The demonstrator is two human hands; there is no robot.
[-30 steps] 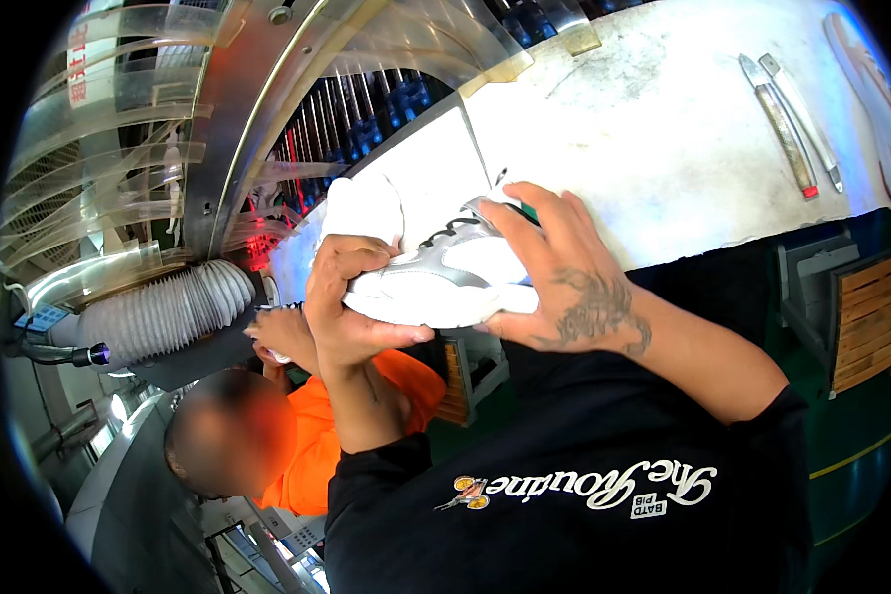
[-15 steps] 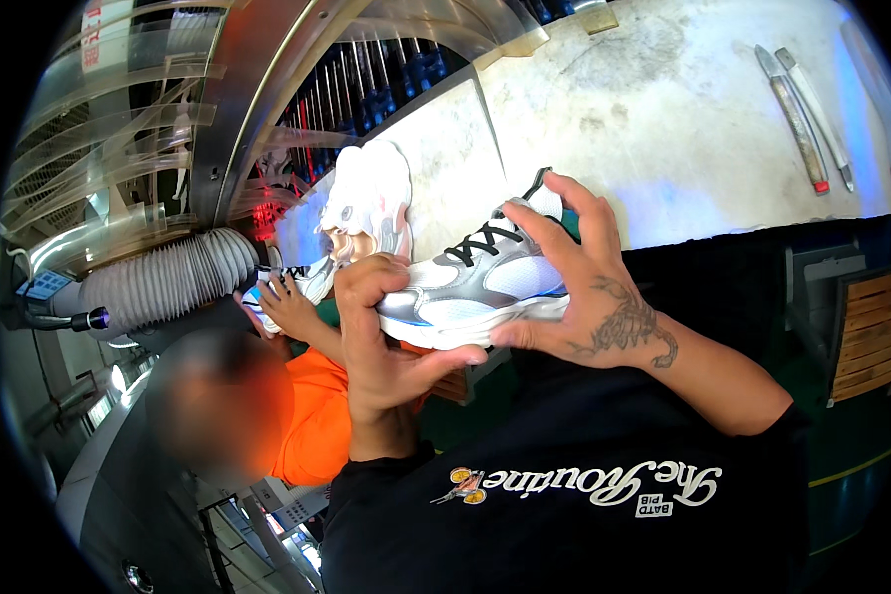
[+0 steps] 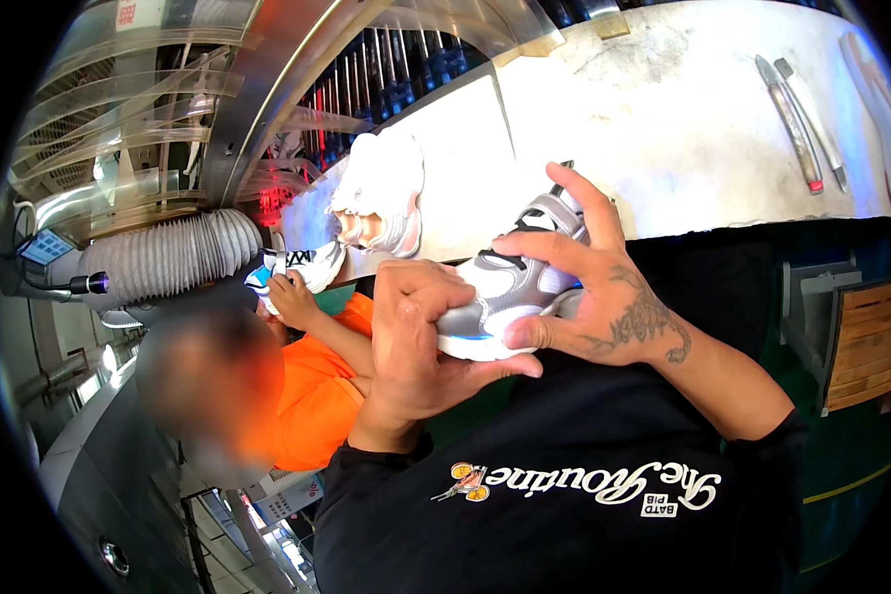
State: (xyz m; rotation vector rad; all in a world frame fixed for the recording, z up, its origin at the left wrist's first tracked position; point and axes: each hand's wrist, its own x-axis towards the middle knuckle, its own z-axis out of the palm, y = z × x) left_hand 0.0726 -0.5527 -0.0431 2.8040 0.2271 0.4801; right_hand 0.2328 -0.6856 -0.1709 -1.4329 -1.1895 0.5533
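Between my two hands I hold a white and grey sneaker [image 3: 505,290] with black laces, lifted off the bench in front of my chest. My left hand [image 3: 416,332] is closed around its toe, fingers over the top and thumb along the sole. My right hand [image 3: 589,287] grips the other end, with the thumb on the side of the sole and fingers over the tongue and collar. The palm side of the shoe's heel is partly hidden by my right hand.
White shoes [image 3: 378,188] stand on the pale workbench [image 3: 643,129]. At its right lie two slim pen-like tools [image 3: 797,124] and a pale sole-shaped piece [image 3: 881,124]. At left, a co-worker in an orange shirt [image 3: 312,411] holds another sneaker [image 3: 302,267] beside a ribbed hose [image 3: 178,262].
The sneaker has turned in my hands, so its tongue and lace side face upward more, and its toe has shifted right. My left hand has moved right with it.
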